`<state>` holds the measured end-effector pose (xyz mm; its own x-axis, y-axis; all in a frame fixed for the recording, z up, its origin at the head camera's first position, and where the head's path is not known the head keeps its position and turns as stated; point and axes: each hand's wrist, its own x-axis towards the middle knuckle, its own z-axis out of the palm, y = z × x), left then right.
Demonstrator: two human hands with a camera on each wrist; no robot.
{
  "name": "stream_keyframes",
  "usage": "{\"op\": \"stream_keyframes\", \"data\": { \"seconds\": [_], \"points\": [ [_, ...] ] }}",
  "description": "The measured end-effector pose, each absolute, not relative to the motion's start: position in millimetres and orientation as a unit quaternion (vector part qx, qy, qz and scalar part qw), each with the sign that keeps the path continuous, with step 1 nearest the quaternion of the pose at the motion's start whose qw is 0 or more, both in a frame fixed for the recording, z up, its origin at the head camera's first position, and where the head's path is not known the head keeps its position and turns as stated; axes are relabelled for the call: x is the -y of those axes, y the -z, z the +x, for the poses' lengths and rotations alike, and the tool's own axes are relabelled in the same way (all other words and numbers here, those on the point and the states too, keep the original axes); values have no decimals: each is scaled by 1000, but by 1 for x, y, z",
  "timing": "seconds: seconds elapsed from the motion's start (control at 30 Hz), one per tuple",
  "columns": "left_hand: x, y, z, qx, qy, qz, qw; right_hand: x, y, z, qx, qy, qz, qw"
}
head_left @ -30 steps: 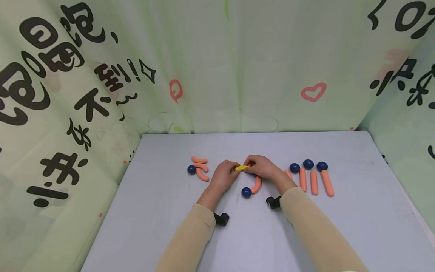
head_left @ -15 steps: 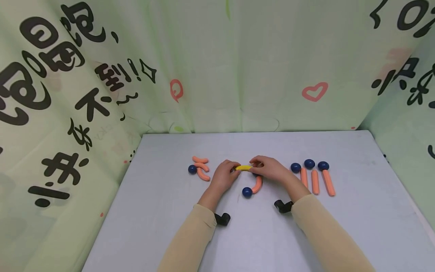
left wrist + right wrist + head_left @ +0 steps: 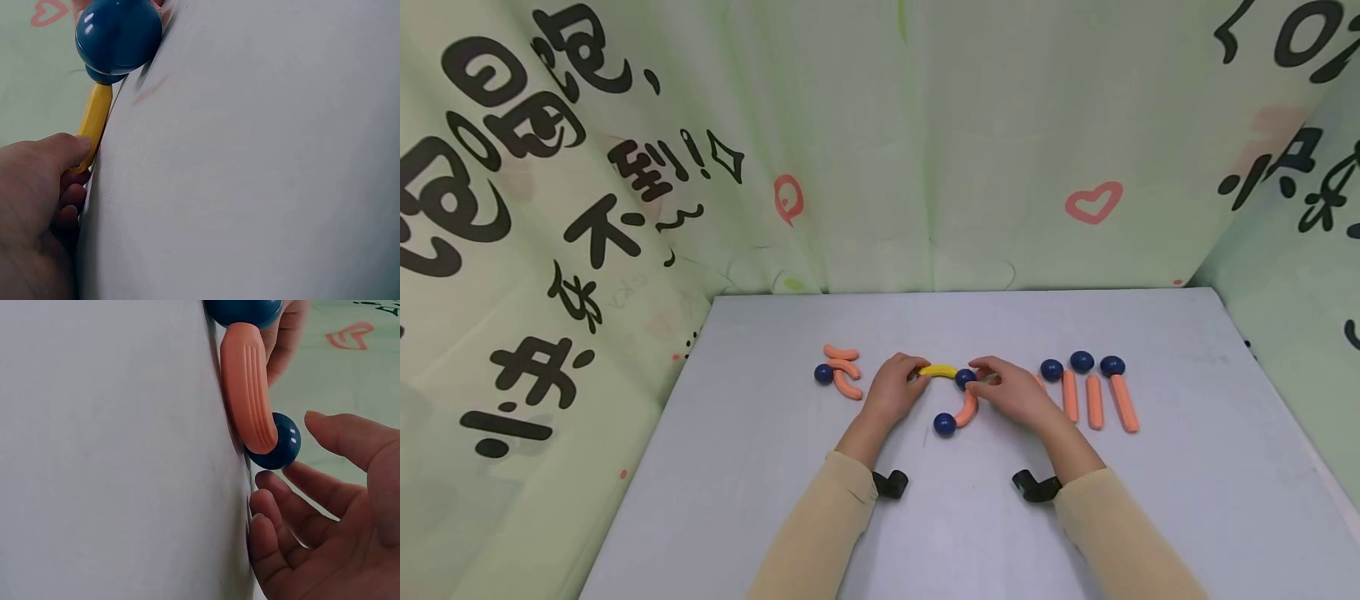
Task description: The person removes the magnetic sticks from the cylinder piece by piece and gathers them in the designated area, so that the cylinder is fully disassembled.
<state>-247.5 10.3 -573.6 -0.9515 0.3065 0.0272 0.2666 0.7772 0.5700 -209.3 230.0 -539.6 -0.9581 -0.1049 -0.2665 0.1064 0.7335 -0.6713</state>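
My left hand pinches one end of a curved yellow rod between thumb and fingers. In the left wrist view, the other end of the yellow rod meets a blue ball. That ball also joins a curved orange rod, whose other end meets a second blue ball. Just right of the upper ball, my right hand has its thumb and fingers spread. In the right wrist view, its index finger is very close to the ball; contact cannot be told.
On the white table, a blue ball and several curved orange rods lie to the left. Straight orange rods and blue balls lie to the right. A printed curtain hangs behind the table.
My right hand has let go of the yellow rod and moved right, uncovering the blue ball at that rod's end. The left hand keeps its hold in the same place.
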Motion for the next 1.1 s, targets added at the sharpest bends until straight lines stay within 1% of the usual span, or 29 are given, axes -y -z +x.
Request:
{"op": "stream_keyframes", "data": {
  "seconds": [0.47, 0.8, 1.1],
  "points": [
    [-10, 573, -247, -941, -302, 148, 39, -221, 554, -203, -924, 370, 34, 96],
    [-11, 572, -246, -941, -303, 141, 46, -215, 563, -200, -935, 351, 18, 43],
    [-11, 572, -245, -941, -304, 138, 48, -214, 567, -199, -940, 341, 3, 20]
  ]
}}
